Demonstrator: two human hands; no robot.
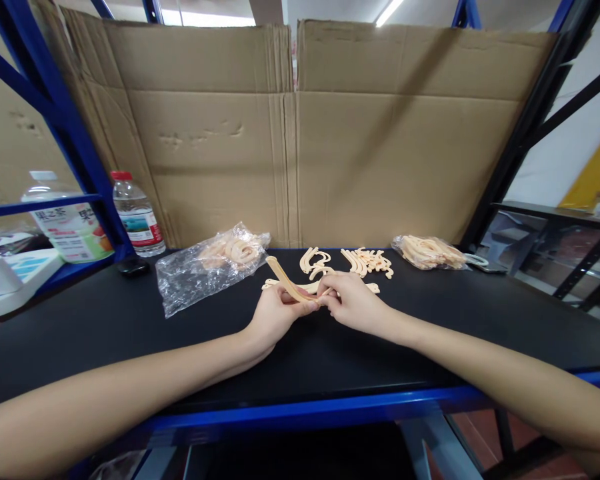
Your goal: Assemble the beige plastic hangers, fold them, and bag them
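1. Left hand (pixel 275 313): fingers closed on a long, bowed, pale-cream strip (pixel 283 277), right of the clear, crinkled plastic bag (pixel 187 275).
2. Right hand (pixel 353 301): fingertips pinched on the strip's lower end.
3. Small, curved cream pieces (pixel 356 263): farther right of the bag.

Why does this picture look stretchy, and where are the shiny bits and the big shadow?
In the head view, the blue post and black post splay outward, probably wide-lens stretching; in the head view, the left bag glints and the lamp glows white; in the head view, a slanting shadow crosses the right cardboard.
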